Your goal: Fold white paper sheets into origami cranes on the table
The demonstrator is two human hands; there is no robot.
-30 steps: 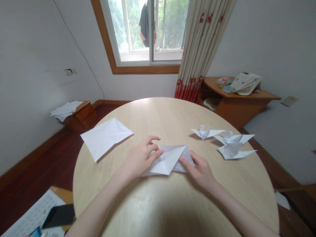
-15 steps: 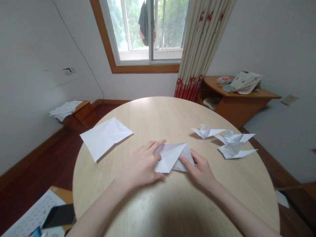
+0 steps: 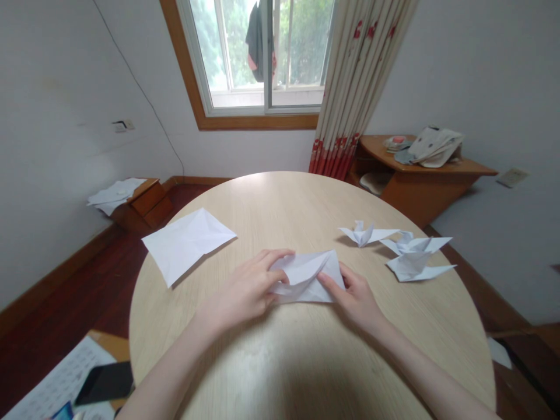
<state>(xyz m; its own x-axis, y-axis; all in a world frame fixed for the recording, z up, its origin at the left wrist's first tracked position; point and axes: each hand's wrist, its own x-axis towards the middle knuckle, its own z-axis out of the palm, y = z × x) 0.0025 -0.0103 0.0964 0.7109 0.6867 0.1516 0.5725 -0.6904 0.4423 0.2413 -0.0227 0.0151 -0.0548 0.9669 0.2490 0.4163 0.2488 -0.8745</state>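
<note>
A partly folded sheet of white paper (image 3: 308, 280) lies between my hands near the middle of the round table (image 3: 280, 204). My left hand (image 3: 258, 283) grips the paper's left side, index finger stretched over the top edge and other fingers curled at the flap. My right hand (image 3: 352, 291) pinches the right side, thumb on top and fingers behind. The upper layer bows up off the lower one along a diagonal fold. To the right sit several folded paper cranes (image 3: 363, 234) with spread wings.
A creased white sheet (image 3: 188, 242) lies at the table's left. Beyond the table's lower left edge are a dark phone (image 3: 105, 383) and a printed sheet (image 3: 61, 373). A wooden corner shelf (image 3: 437, 181) with a cloth bag (image 3: 437, 146) stands at the back right, beside a curtain (image 3: 350, 87).
The paper's upper flap has lifted and curved, its lower left corner no longer flat. My left hand has shifted slightly left, its thumb tucked lower out of sight. My right hand stays nearly still.
</note>
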